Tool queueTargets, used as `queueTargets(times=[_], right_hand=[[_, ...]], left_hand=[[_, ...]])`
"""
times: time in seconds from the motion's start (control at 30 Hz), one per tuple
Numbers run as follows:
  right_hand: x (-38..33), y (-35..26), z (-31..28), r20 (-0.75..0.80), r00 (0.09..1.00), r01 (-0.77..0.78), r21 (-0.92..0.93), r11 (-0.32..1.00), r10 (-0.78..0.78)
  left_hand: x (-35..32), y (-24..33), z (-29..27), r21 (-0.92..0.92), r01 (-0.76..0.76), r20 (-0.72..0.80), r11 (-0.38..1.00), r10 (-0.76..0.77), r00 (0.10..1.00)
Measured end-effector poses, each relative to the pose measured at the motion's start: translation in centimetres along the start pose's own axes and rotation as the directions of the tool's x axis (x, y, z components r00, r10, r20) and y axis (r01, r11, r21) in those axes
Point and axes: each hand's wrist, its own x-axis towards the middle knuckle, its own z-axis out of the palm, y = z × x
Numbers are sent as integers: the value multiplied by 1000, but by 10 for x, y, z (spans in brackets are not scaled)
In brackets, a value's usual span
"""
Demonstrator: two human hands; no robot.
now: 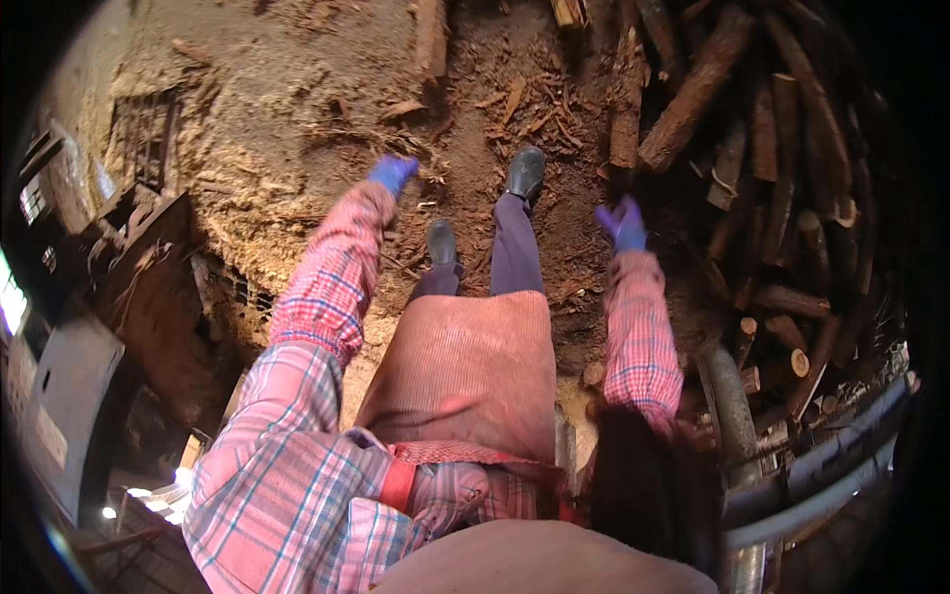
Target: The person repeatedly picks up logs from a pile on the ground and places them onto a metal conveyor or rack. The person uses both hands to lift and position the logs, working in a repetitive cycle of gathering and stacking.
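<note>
My left hand (395, 174), in a purple-blue glove, hangs over the littered ground ahead of my left boot (441, 241). Motion smears its fingers, and nothing shows in it. Off to the right of my other boot (525, 174), my right hand (623, 225) wears the same kind of glove, thumb and fingers apart, holding nothing I can see. Nearest to it is the pile of logs (703, 89); one bark-covered log (625, 104) lies lengthwise just beyond the hand. Checked sleeves cover both arms, and a brown ribbed apron (465, 361) hangs in front of me.
Wood chips and bark scraps (524, 104) litter the ground, with pale sawdust (252, 173) to the left. A rough log (431, 40) lies far ahead. Metal machinery (74, 396) stands at left; metal pipes (821, 475) run along the lower right beside the logs.
</note>
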Motion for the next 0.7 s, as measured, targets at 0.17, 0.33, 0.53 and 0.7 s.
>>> queueTargets(times=[0.17,0.33,0.53,0.7], right_hand=[[181,-82,-8,-308,943,-4,-396,918,-128],[290,-57,18,-463,874,-19,-335,942,-147],[208,-49,5,-53,981,192,383,904,-186],[-24,-107,9,605,699,-643,765,36,-380]], left_hand=[[208,53,-32,161,-38,-435,986,105,894],[314,94,-38,0,-25,-786,1000,16,618],[211,109,30,-561,-526,-406,640,342,848],[-50,121,52,-869,213,287,446,104,952]])
